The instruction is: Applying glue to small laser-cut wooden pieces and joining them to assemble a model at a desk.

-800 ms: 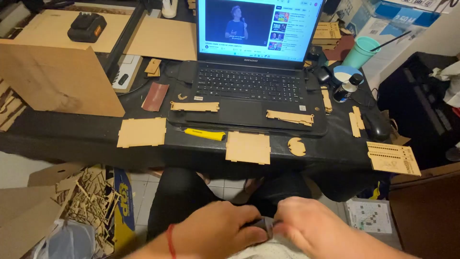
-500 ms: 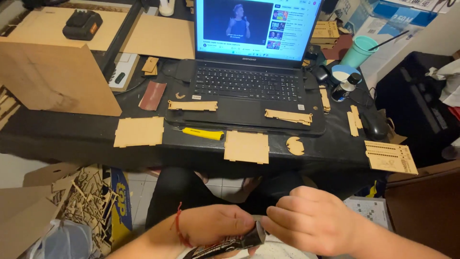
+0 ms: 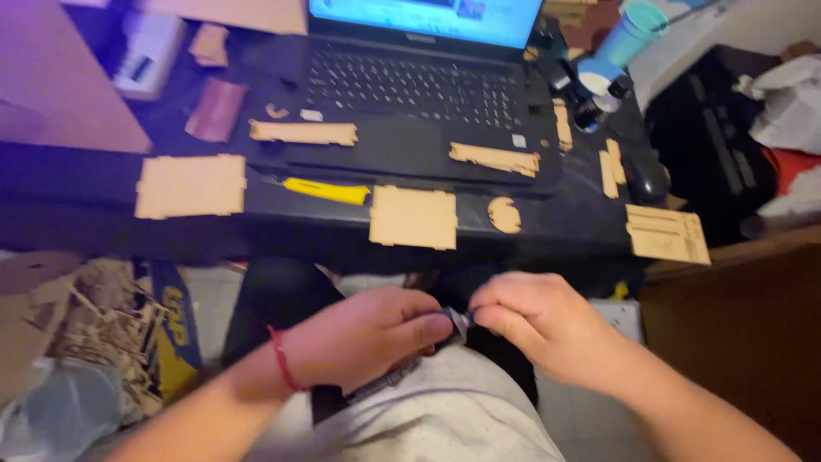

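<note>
A small dark tool [image 3: 457,321] is held low over the lap, well in front of the laptop [image 3: 410,94], past the near edge of the black table [image 3: 77,171]. It is gripped by the left hand [image 3: 359,338], whose fingers are curled shut around its body. Its grey tip is pinched by the right hand [image 3: 534,325], with thumb and fingers pressed together on it. What kind of tool it is cannot be told, because most of it is hidden by the hands.

Flat wooden pieces are laid out in front of the laptop: a square piece [image 3: 413,216] and a small round piece [image 3: 505,215] near the table edge, and a bigger square piece [image 3: 191,185] further to the left. A yellow cutter [image 3: 325,190] is seen between the two squares.

The tip could be dropped if the pinch is loosened, and it might be lost on the messy floor below. A finger could be hurt if the tip is sharp and the tool is twisted too hard.
</note>
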